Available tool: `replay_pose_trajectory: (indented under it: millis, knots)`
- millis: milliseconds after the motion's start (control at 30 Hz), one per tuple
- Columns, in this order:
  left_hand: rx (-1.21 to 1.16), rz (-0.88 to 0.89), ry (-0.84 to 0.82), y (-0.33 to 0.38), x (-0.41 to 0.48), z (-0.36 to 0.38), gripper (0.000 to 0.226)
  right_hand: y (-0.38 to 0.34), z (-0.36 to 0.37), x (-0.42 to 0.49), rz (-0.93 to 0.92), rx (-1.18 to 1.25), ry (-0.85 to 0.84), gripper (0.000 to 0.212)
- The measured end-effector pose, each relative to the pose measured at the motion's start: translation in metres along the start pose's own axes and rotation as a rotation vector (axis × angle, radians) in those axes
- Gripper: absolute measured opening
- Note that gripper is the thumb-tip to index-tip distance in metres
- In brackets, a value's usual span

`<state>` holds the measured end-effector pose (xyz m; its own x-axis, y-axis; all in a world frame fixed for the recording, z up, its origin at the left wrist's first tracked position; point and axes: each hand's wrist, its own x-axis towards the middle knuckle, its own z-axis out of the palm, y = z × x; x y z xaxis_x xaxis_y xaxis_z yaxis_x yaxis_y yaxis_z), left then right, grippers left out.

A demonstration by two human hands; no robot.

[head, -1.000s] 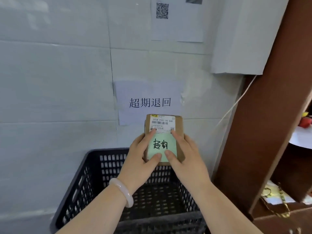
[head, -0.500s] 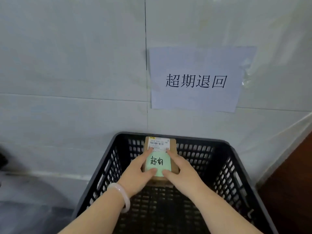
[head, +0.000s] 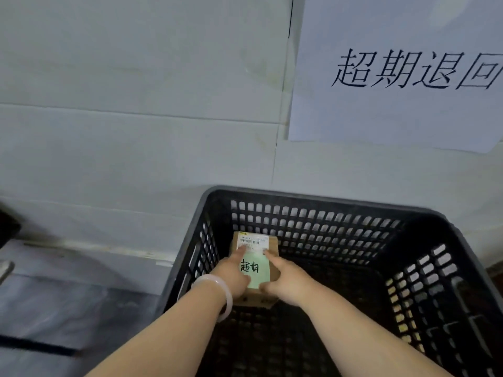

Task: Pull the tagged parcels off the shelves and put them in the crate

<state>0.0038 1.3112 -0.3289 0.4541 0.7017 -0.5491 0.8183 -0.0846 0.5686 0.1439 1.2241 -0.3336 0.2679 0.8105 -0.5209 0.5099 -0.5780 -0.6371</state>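
Head view: left hand (head: 232, 276) and right hand (head: 285, 281) grip the parcel (head: 273, 244) between them, thumbs on its green tag (head: 254, 270). It's low inside the crate (head: 326, 198), not yet released. Can't tell if it touches bottom. No other parcel visible in there, so likely early in the task.
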Motion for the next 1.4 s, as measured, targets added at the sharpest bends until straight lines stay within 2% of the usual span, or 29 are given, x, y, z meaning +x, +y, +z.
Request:
replay_pose_trajectory:
  millis: [267, 400, 733, 867, 1067, 1267, 1400]
  knots:
    - [0.017, -0.113, -0.026, -0.02, 0.025, 0.014, 0.086, 0.007, 0.031, 0.023, -0.007, -0.02, 0.025, 0.092]
    - [0.089, -0.058, -0.006, -0.028, 0.029, 0.014, 0.082, 0.009, 0.039, 0.025, -0.013, -0.003, 0.059, 0.092]
    - [0.086, -0.065, 0.024, -0.03, 0.03, 0.011, 0.085, 0.012, 0.04, 0.025, -0.013, 0.002, 0.042, 0.093]
    - [0.163, -0.011, 0.076, -0.021, 0.018, 0.007, 0.085, 0.006, 0.021, 0.015, -0.026, -0.094, 0.069, 0.094]
    - [0.375, 0.198, 0.223, 0.012, -0.016, -0.006, 0.088, -0.009, -0.03, -0.026, -0.167, -0.39, 0.24, 0.094]
    - [0.531, 0.462, 0.556, 0.057, -0.064, -0.033, 0.09, -0.036, -0.068, -0.081, -0.354, -0.587, 0.562, 0.096]
    - [0.566, 0.572, 0.66, 0.081, -0.095, -0.057, 0.091, -0.059, -0.084, -0.123, -0.376, -0.67, 0.758, 0.099]
